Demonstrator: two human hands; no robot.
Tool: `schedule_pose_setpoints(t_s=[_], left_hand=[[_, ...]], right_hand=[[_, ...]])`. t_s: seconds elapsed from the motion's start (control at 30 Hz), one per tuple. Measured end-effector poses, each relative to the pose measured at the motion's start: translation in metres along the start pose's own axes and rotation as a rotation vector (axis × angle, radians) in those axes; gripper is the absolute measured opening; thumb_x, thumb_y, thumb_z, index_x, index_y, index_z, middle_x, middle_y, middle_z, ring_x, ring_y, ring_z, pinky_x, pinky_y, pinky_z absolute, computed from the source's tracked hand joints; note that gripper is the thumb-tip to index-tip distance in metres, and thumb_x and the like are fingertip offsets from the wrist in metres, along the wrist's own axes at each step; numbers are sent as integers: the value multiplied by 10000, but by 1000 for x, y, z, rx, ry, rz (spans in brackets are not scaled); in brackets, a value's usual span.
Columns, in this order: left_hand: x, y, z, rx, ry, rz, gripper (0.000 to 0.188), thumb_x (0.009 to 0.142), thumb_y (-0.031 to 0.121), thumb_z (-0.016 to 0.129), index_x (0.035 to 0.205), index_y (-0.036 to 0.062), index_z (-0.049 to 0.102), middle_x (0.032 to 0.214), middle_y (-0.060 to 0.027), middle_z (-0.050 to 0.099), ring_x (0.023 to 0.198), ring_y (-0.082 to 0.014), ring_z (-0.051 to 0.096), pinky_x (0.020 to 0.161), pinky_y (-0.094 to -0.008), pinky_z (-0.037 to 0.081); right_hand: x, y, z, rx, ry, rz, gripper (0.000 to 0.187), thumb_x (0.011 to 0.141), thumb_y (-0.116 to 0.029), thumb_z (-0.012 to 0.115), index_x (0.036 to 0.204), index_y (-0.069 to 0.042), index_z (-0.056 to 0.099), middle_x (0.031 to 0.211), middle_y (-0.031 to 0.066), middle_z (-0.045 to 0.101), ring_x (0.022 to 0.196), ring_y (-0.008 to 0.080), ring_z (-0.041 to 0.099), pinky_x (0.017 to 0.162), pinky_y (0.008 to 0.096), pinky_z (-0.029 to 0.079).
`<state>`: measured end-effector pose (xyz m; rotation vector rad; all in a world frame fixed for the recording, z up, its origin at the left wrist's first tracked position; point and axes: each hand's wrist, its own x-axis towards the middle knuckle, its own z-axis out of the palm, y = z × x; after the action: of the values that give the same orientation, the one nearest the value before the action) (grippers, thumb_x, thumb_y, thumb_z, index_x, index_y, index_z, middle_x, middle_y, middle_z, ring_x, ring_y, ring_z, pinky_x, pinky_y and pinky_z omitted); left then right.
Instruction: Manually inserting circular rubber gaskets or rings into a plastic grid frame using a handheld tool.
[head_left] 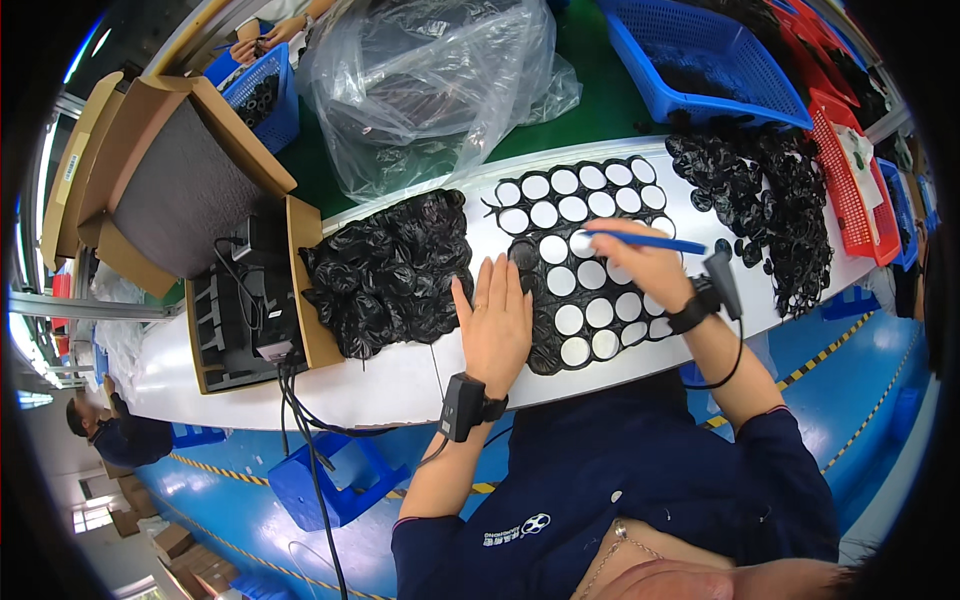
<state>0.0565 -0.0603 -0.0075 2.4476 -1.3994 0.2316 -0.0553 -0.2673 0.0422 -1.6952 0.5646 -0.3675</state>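
Observation:
On the white table [405, 385] lie black-rimmed round pieces [575, 350] with white centres, set close together in rows. My right hand [655, 275] is closed round a slim blue pen-shaped tool [660, 242], its tip end over one white centre in the upper middle rows. Stretched out flat, my left hand [497, 325] rests at the left edge of these rows, fingertips beside darker all-black rounds [540, 335]; nothing is visibly held in it. To its left sits a batch of shiny black, film-like rounded pieces [390, 270]. Both wrists carry black strapped devices with cables.
A heap of loose black pieces [760, 205] lies on the right. Beyond are a clear plastic bag [420, 90], a blue basket [700, 95] and a red basket [850, 170]. An open cardboard box [310, 240] with cables stands left. A blue stool [325, 480] is below; other people work nearby.

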Motion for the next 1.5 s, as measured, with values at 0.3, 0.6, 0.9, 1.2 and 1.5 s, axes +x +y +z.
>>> schedule_pose_setpoints(t_s=[0.3, 0.6, 0.9, 1.2, 1.5], left_hand=[[-15, 7, -5, -9, -6, 7, 463, 949, 217, 558, 1355, 4, 492, 1413, -121, 498, 1355, -276, 415, 1116, -598, 219], [-16, 5, -5, -35, 9, 8, 452, 941, 204, 563, 1339, -2, 509, 1398, -130, 509, 1352, -279, 416, 1113, -600, 221], [-10, 7, -3, -41, 16, 3, 475, 940, 229, 569, 1350, 0, 500, 1419, -130, 491, 1354, -281, 413, 1103, -611, 225], [-8, 7, -4, 60, -16, -25, 511, 939, 295, 565, 1373, 34, 498, 1450, -83, 463, 1377, -313, 366, 1071, -642, 259], [-32, 8, -13, -64, -13, 7, 442, 920, 159, 591, 1328, 6, 515, 1383, -126, 514, 1336, -295, 430, 1105, -605, 233]], right_hand=[[13, 23, 62, -121, -155, -154, 198, 905, -162, 655, 1049, -36, 706, 924, 79, 701, 794, 164, 625, 707, 279, 487], [14, 21, 62, -179, -175, -134, 199, 892, -181, 655, 1031, -50, 713, 956, 102, 712, 846, 233, 667, 735, 310, 511], [10, 23, 66, -428, -111, -462, 198, 863, -125, 642, 1040, -53, 692, 1021, 97, 695, 932, 276, 644, 816, 350, 499], [46, 25, -113, -1255, 760, -685, 189, 899, -157, 640, 1042, -55, 711, 984, 176, 678, 917, 367, 635, 818, 425, 509], [-32, 12, -6, -40, -11, 65, 247, 918, -190, 663, 1112, -42, 707, 950, 45, 706, 783, 81, 611, 672, 226, 484]])
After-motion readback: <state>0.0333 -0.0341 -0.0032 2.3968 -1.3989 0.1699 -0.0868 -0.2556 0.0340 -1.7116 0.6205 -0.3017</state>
